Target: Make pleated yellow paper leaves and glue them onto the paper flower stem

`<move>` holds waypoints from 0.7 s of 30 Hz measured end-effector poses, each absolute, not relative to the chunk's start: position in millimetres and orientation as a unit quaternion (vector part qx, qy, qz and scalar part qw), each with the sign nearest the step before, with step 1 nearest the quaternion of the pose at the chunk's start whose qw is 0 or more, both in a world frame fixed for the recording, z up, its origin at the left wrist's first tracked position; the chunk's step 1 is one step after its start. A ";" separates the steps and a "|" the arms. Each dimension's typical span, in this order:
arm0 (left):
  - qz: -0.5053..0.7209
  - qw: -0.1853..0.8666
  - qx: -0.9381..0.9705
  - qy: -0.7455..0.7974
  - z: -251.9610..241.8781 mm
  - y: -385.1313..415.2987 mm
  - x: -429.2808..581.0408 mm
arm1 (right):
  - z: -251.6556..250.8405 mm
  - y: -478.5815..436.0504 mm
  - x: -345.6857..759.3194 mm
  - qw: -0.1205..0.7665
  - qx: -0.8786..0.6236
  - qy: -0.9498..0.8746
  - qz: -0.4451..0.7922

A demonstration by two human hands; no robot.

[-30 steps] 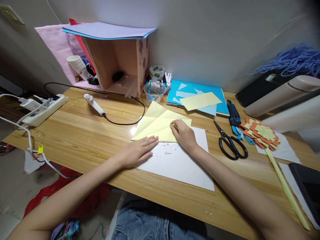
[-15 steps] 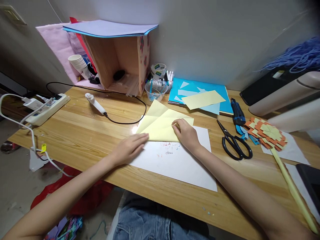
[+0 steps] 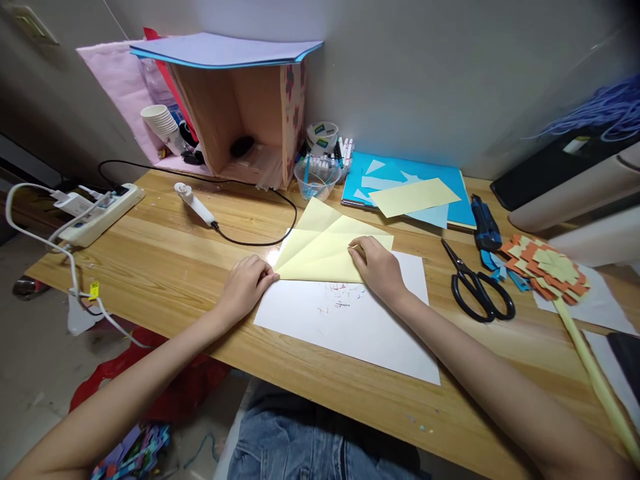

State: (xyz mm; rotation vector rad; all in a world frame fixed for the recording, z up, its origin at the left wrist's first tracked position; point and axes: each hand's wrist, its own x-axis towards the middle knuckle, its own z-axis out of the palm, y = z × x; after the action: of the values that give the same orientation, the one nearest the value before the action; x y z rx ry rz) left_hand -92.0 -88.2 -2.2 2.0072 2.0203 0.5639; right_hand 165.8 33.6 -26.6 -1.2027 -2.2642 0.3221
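Observation:
A pale yellow sheet of paper (image 3: 320,250), folded and creased, lies over the far part of a white sheet (image 3: 345,340) with small coloured marks. At its left corner, my left hand (image 3: 245,285) is closed, thumb and fingertips pinching the folded tip. My right hand (image 3: 377,268) rests on the right part of the yellow paper with its fingers curled in and pressing it down. What lies under the right palm is hidden. To the right of that hand are black-handled scissors (image 3: 475,287), not touching it.
A white glue gun (image 3: 195,205) with a black cord lies at left, near a power strip (image 3: 103,217). Behind stand an open box (image 3: 260,107) and a plastic bowl (image 3: 316,179). Paper pieces cover a blue pad (image 3: 457,200); a box cutter (image 3: 485,223) and paper flower (image 3: 547,270) sit right.
My left hand has drawn back leftward from the paper's lower edge to its left corner, and its fingers have gone from stretched flat to pinched. My right hand stays on the paper.

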 end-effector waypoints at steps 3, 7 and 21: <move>0.144 0.085 0.690 0.704 -0.6 -87.0 -88.3 | -26.7 34.1 166.0 0.277 -0.449 -0.842 0.115; 0.084 0.052 0.681 0.726 2.3 -85.3 -83.9 | -26.4 33.5 165.5 0.273 -0.456 -0.840 0.109; 0.142 0.151 0.639 0.741 10.3 -82.7 -101.5 | -25.6 29.7 161.5 0.209 -0.462 -0.862 -0.007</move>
State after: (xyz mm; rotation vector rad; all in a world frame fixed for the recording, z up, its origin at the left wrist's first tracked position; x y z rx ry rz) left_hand -101.5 -82.7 10.3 1.8344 2.1282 0.4090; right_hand 161.5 29.7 -25.6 -1.2853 -2.3975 -0.0193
